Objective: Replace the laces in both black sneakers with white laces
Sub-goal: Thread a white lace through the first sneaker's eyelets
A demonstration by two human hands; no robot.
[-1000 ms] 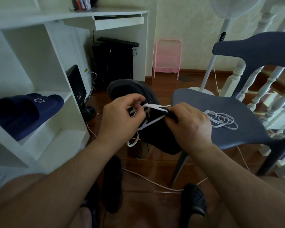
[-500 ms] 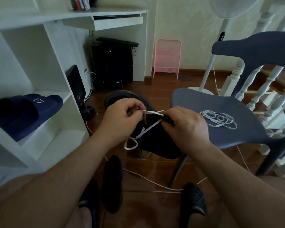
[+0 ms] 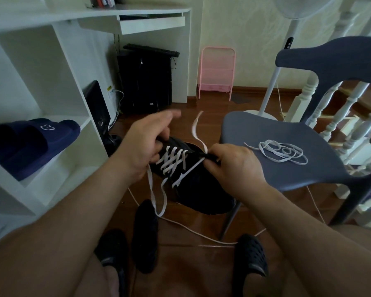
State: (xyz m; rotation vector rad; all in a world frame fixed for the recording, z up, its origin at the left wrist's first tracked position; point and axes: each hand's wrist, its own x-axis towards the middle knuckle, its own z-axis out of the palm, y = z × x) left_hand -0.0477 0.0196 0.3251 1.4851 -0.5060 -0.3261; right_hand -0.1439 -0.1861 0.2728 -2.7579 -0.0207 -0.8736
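Midair, the right hand pinched the black sneaker at its collar; the left hand gripped its tongue end, fingers curled beside the white lace.

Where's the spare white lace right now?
The spare lace lies in a loose coil on the blue chair seat, at the right of the head view, just beyond the right hand, apart from the sneaker.

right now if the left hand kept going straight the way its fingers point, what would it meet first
Probably nothing close: the left hand points its fingers up and away over the floor, toward the pink rack at the wall. Depth is unclear.
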